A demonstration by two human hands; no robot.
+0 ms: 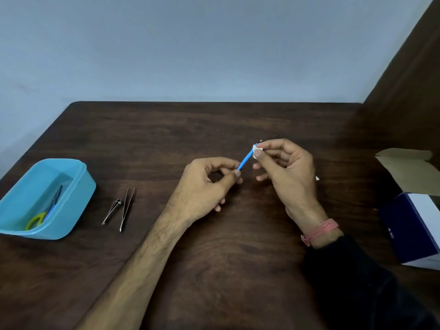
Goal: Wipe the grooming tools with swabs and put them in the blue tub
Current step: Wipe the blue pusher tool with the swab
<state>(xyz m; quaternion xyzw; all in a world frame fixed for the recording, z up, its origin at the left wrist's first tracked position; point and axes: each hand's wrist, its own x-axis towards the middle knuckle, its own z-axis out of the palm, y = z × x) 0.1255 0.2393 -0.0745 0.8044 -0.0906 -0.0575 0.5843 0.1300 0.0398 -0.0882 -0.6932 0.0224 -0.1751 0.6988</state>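
Head view: your left hand (209,182) pinches the blue tool (245,161); your right hand (283,167) pinches the swab (257,152). Hard rubbing risks flicking the tool onto the bench (214,270).

Both forearms are raised mid-scene. The left hand (206,181) is curled, a thin blue tool (245,160) pinched at its near end. The right hand (284,166), wrist banded pink, is pinched around a white swab (257,152).

One camera sits on my head, looking forward and down across the surface (214,258) toward the wall (190,44) behind it. It is close: my hands fill the middle, and the wide lens takes in the surface's far edge.
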